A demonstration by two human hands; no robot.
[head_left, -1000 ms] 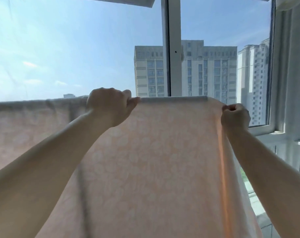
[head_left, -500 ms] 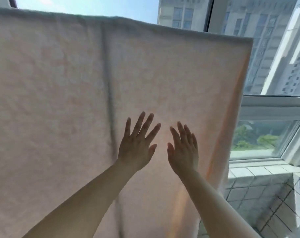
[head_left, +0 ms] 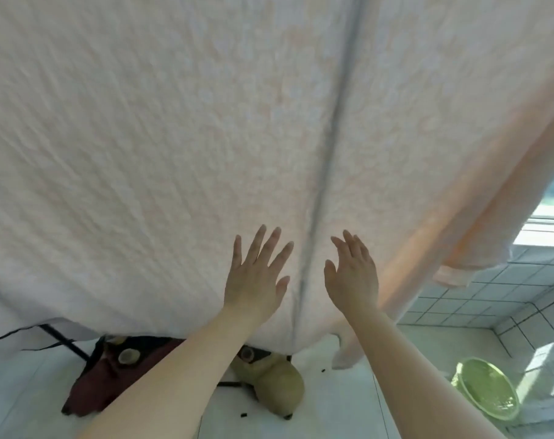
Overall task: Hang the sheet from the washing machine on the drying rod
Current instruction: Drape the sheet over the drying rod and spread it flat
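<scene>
— Sheet (head_left: pixel 174 137)? Hanging as a pale peach curtain across nearly the whole view, lower edge just above the white tiled floor (head_left: pixel 342 403).

— Hands? Left hand (head_left: pixel 255 277) flat against the cloth, fingers (head_left: pixel 258 239) spread; right hand (head_left: pixel 353 277) beside it, fingers together, gripping nothing.

— Below? Dark red bag (head_left: pixel 111 378), tan bag (head_left: pixel 275 384), green basin (head_left: pixel 484 391) at right.

The sheet (head_left: pixel 174 137) hangs across the view, filling the upper part. Both hands lie flat against its lower part, the left hand (head_left: pixel 253 277) just left of a vertical seam (head_left: pixel 326 153), the right hand (head_left: pixel 353 275) just right of it. Below the hem, bags (head_left: pixel 269 381) sit on the floor (head_left: pixel 22 375); a basin (head_left: pixel 486 391) stands at the lower right.
</scene>
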